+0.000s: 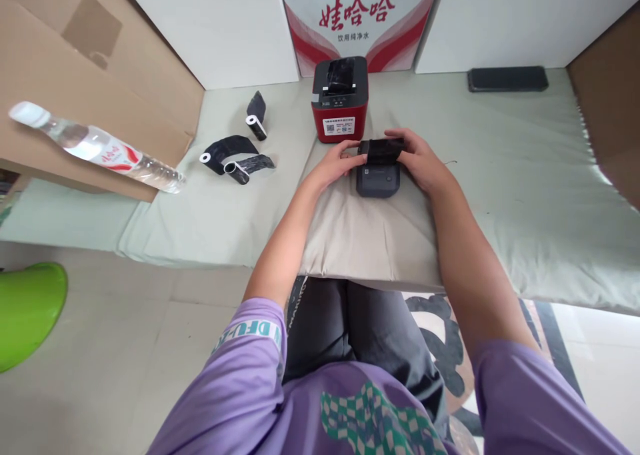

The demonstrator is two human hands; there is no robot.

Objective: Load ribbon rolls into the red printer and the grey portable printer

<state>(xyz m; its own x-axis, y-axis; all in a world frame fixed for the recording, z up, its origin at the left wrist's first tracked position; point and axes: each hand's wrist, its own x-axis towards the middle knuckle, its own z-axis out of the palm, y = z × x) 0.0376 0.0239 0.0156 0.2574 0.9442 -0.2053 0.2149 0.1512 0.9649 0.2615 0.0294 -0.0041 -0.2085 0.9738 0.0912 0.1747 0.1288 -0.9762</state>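
Both hands, left [336,163] and right [419,161], pinch the black roll [383,149] over the grey printer [379,179]; keep it level and square.

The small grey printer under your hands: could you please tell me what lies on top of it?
A black roll lies across the grey printer's far end, held by left hand and right hand. The compartment beneath is covered.

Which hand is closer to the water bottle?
Left. The left hand is on the small printer's near side to the water bottle; the right hand is farther off.
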